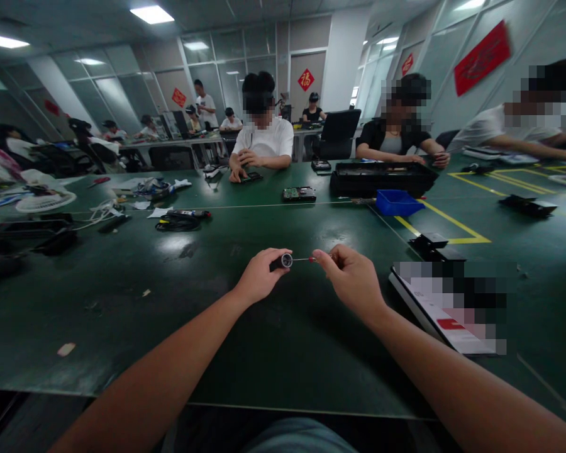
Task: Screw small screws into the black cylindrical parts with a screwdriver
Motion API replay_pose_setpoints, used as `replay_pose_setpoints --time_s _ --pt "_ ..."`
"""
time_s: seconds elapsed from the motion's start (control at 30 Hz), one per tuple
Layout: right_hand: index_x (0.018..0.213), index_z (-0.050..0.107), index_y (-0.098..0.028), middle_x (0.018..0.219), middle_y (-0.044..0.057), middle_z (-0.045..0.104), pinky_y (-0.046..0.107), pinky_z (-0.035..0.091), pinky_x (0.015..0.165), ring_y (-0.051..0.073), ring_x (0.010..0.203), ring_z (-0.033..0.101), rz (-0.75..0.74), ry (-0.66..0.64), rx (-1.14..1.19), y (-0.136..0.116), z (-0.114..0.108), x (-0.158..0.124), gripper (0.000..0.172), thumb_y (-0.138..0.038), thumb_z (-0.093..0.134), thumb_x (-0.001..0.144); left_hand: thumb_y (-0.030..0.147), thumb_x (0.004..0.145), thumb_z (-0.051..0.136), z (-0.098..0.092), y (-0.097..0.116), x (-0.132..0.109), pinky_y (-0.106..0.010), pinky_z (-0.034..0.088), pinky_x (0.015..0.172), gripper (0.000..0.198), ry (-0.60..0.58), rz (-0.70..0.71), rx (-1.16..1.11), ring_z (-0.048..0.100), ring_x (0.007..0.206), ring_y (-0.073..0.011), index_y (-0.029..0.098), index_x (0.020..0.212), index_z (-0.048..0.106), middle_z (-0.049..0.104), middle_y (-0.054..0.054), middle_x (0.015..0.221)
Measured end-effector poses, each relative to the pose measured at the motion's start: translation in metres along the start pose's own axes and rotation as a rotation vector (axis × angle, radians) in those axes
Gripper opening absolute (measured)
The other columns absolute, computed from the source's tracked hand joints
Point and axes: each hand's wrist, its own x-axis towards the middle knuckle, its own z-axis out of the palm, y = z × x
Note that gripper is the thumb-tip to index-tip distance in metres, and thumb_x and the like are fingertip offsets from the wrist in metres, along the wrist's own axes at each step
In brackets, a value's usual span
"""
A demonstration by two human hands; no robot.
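Note:
Over the dark green table (179,314), my left hand (259,277) is closed around a small black cylinder with a shiny round end (286,260). My right hand (351,277) pinches a thin tool with a red tip (311,258), and the tool's metal shaft points at the cylinder's end. The two hands sit close together, a little above the table's middle.
A flat device with a white label (448,308) lies just right of my right hand. Farther back are a blue bin (396,202), a black tray (382,178), a circuit board (299,194) and coiled cables (179,220). Other people sit across the table.

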Motion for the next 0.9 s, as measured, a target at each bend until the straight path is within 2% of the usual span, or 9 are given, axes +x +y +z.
replay_pose_setpoints --time_s 0.13,0.3,0.43,0.53,0.67,0.77,0.83,0.9 --pt "0.068 0.06 -0.022 0.058 -0.003 0.058 0.028 0.036 0.052 0.014 0.053 0.052 -0.051 -0.032 0.021 0.0008 -0.0004 -0.0008 0.036 -0.05 0.065 0.09 0.012 0.086 0.071 -0.0002 -0.0002 0.0003 -0.043 0.044 0.108 0.04 0.007 0.0 0.004 0.061 0.118 -0.0234 0.024 0.124 0.068 0.069 -0.005 0.123" --pt "0.098 0.067 -0.021 0.088 0.005 0.075 0.033 0.052 0.07 0.02 0.079 0.069 -0.151 -0.086 0.114 -0.0005 -0.0015 -0.0035 0.016 -0.034 0.06 0.092 0.015 0.087 0.07 0.0002 -0.0002 -0.0001 -0.044 0.044 0.107 0.038 -0.009 0.001 0.011 0.061 0.118 -0.024 0.024 0.124 0.068 0.069 -0.006 0.123" --pt "0.11 0.065 -0.022 0.102 0.007 0.075 0.04 0.055 0.085 0.023 0.092 0.071 -0.178 -0.153 0.142 -0.0007 -0.0021 -0.0043 0.023 -0.022 0.057 0.089 0.015 0.087 0.07 0.0004 0.0002 0.0 -0.043 0.045 0.106 0.038 -0.012 0.008 0.013 0.061 0.117 -0.0235 0.023 0.124 0.068 0.069 -0.006 0.123" --pt "0.12 0.063 -0.023 0.108 0.008 0.074 0.042 0.055 0.087 0.024 0.098 0.071 -0.157 -0.174 0.15 -0.0012 -0.0024 -0.0039 0.031 -0.026 0.059 0.09 0.015 0.087 0.071 0.0002 0.0007 0.0002 -0.042 0.045 0.106 0.038 -0.009 0.004 0.012 0.061 0.117 -0.0235 0.023 0.124 0.068 0.069 -0.006 0.122" --pt "0.13 0.06 -0.023 0.109 0.009 0.073 0.041 0.055 0.083 0.025 0.096 0.07 -0.101 -0.147 0.14 -0.0021 -0.002 -0.003 0.039 -0.042 0.056 0.096 0.013 0.086 0.072 -0.0001 0.0023 0.0003 -0.042 0.045 0.105 0.039 -0.021 0.005 0.015 0.062 0.115 -0.023 0.022 0.123 0.068 0.069 -0.006 0.121" --pt "0.134 0.059 -0.023 0.107 0.009 0.074 0.039 0.053 0.078 0.024 0.09 0.069 -0.077 -0.12 0.091 -0.0026 -0.0021 -0.0027 0.044 -0.048 0.049 0.099 0.012 0.085 0.072 -0.0002 0.0032 0.0003 -0.042 0.045 0.106 0.039 -0.02 -0.001 0.012 0.062 0.116 -0.0231 0.022 0.122 0.068 0.069 -0.006 0.122" --pt "0.131 0.062 -0.022 0.095 0.007 0.074 0.035 0.05 0.07 0.022 0.079 0.068 -0.066 -0.111 0.066 -0.0034 -0.0022 -0.0028 0.045 -0.05 0.043 0.101 0.011 0.085 0.071 -0.0001 0.0031 0.0003 -0.042 0.045 0.106 0.039 -0.017 -0.004 0.009 0.062 0.117 -0.0232 0.022 0.122 0.068 0.069 -0.006 0.122" --pt "0.117 0.069 -0.021 0.076 0.004 0.071 0.032 0.046 0.063 0.02 0.067 0.065 -0.053 -0.12 0.043 -0.0048 -0.0024 -0.0031 0.045 -0.052 0.039 0.103 0.011 0.085 0.071 -0.0001 0.0027 0.0003 -0.042 0.045 0.106 0.038 -0.019 -0.003 0.006 0.062 0.116 -0.0231 0.022 0.121 0.069 0.069 -0.006 0.122"
